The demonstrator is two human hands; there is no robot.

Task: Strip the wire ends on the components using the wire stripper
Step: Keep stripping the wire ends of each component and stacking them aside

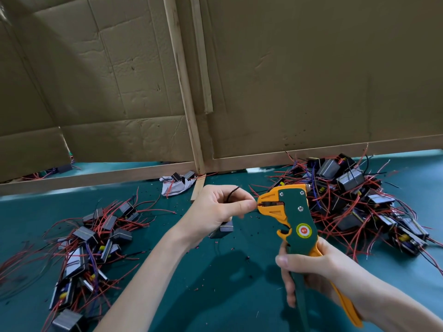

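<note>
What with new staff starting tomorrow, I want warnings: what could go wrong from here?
The left hand pinches the wire right at the mouth of the wire stripper; a squeeze by the right hand could nip its fingertips. The component seems to dangle under the left hand, so the pull might strain its leads.

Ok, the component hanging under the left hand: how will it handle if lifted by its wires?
Probably dense for its size: the component looks like a blocky metal core, so it likely swings below the left hand. Its wires loop and curl, so they seem floppy. Set down, its flat faces probably won't roll.
</note>
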